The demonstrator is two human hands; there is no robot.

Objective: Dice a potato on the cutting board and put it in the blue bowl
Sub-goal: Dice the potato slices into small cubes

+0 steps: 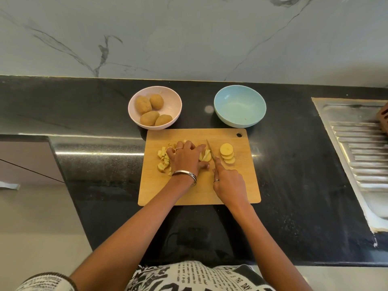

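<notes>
Right hand wrapped round the knife handle, forefinger laid along the spine, blade tip pointing away over the board. Left hand pressing down, fingers curled, on a batch of potato strips just left of the blade. Mid-dicing, by the look of it. Left of that hand, a scatter of finished dice on the board. Right of the knife, a short stack of slices not yet cut down. Beyond the board on the dark desk, the blue bowl with no potato in it. Beside it, a pink bowl with four whole potatoes. Roughly halfway: strips and slices left to dice, then everything to move into the blue bowl.
</notes>
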